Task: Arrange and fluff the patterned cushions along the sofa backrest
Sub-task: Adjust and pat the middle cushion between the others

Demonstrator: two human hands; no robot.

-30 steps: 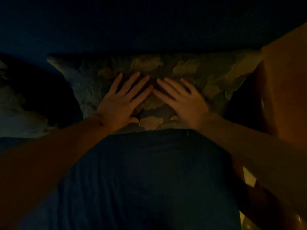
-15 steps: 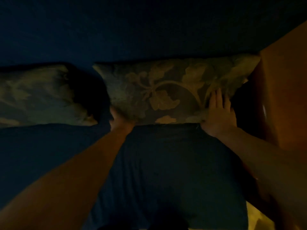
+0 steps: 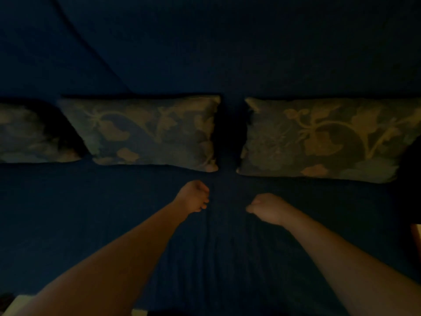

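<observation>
Three floral-patterned cushions lean in a row against the dark blue sofa backrest (image 3: 227, 53). The right cushion (image 3: 330, 140) and the middle cushion (image 3: 148, 131) stand with a dark gap between them. The left cushion (image 3: 27, 135) is cut off by the frame edge and partly overlapped by the middle one. My left hand (image 3: 193, 198) and my right hand (image 3: 268, 207) hover over the seat just in front of that gap, both loosely curled into fists, touching no cushion and holding nothing.
The dark blue seat cover (image 3: 216, 258) spreads below my arms, with faint wrinkles down the middle. A sliver of wooden furniture (image 3: 417, 233) shows at the right edge. A pale floor patch (image 3: 16, 304) shows at the bottom left. The light is very dim.
Both hands have left the right cushion and drawn back over the seat, curling shut. The view has pulled back and shifted left, so three cushions now show.
</observation>
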